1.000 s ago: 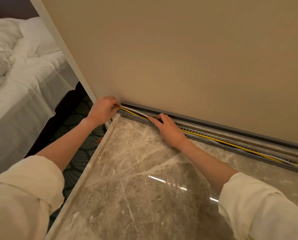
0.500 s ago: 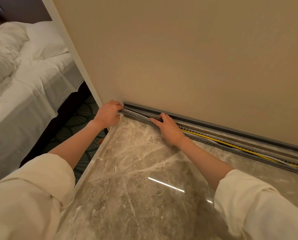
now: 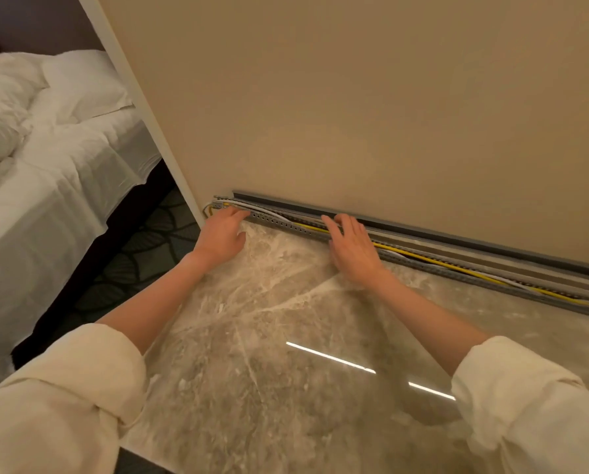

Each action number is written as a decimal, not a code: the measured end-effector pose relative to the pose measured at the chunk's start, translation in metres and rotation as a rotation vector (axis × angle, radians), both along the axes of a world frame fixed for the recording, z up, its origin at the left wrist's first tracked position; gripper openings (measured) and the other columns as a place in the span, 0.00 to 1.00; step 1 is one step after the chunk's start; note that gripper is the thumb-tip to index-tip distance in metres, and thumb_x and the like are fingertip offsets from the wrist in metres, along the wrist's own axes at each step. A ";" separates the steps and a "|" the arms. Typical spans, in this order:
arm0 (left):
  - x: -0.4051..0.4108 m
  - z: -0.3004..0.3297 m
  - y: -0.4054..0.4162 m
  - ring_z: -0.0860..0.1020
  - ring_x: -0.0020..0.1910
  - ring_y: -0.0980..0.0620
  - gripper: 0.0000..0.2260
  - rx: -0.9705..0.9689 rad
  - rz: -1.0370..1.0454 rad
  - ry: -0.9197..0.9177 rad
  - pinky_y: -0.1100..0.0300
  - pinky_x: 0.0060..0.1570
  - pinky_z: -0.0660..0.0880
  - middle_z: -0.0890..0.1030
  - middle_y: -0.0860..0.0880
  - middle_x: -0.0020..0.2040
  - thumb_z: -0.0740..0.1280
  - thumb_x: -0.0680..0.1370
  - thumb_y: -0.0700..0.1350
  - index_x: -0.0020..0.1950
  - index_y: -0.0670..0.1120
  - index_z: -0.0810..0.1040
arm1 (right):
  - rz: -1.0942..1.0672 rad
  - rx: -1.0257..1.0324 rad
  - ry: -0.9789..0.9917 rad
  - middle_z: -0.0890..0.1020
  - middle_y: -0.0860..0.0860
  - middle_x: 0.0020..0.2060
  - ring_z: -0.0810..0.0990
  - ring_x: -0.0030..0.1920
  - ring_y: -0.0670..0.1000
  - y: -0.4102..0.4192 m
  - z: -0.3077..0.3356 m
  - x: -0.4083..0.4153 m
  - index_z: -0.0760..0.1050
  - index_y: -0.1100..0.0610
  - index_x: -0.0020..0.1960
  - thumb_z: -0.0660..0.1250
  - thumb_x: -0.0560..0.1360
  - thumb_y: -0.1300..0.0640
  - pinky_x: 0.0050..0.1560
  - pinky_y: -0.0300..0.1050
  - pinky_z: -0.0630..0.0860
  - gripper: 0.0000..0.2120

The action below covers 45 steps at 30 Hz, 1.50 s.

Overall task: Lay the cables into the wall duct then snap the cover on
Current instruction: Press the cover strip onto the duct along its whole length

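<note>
A grey slotted cable duct runs along the foot of the beige wall, at the back of a marble top. A yellow cable and a white cable lie inside it, ending at the duct's left end near a small grey connector. A long grey cover strip lies against the wall just behind the duct. My left hand rests at the duct's left end, fingers apart, fingertips on the slotted edge. My right hand lies flat over the duct further right, fingers spread, holding nothing.
The marble top fills the foreground and ends at a left edge near my left forearm. Beyond that edge are patterned carpet and a bed with white sheets. A white wall corner trim runs diagonally above the duct's left end.
My left hand has let go of the cable ends and opened, now resting on the duct's edge. My right hand slid slightly right and flattened. The cables now sit lower in the duct.
</note>
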State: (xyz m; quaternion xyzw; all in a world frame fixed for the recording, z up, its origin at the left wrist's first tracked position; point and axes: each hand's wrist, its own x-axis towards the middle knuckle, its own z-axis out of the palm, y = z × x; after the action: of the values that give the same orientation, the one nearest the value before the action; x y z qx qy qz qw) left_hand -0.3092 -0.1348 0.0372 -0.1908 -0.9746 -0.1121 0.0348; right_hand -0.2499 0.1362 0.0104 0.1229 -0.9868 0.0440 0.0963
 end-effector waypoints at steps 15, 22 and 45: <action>0.050 0.026 0.216 0.73 0.62 0.38 0.21 0.084 -0.364 -0.018 0.46 0.61 0.71 0.76 0.36 0.62 0.64 0.74 0.38 0.67 0.38 0.68 | -0.495 -0.104 -0.009 0.70 0.62 0.62 0.68 0.63 0.61 0.215 0.014 0.153 0.62 0.63 0.69 0.61 0.76 0.60 0.64 0.54 0.66 0.23; 0.093 0.030 0.328 0.74 0.61 0.39 0.23 0.047 -0.513 -0.033 0.47 0.59 0.71 0.76 0.38 0.62 0.63 0.75 0.38 0.70 0.40 0.65 | -0.631 -0.156 -0.040 0.69 0.63 0.62 0.68 0.62 0.62 0.291 0.021 0.205 0.62 0.64 0.70 0.62 0.74 0.62 0.64 0.54 0.66 0.25; 0.152 -0.009 0.513 0.72 0.55 0.40 0.10 -0.080 -0.192 0.130 0.49 0.55 0.70 0.75 0.39 0.54 0.63 0.75 0.38 0.57 0.40 0.73 | -0.598 -0.350 -0.030 0.68 0.59 0.64 0.69 0.64 0.56 0.427 -0.010 0.277 0.62 0.61 0.70 0.62 0.75 0.63 0.66 0.51 0.68 0.24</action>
State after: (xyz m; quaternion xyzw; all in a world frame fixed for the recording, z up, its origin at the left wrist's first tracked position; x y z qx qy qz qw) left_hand -0.1570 0.3777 0.0279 -0.2913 -0.9512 -0.0632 0.0791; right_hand 0.0271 0.5634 0.0004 -0.1906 -0.9580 0.1841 0.1099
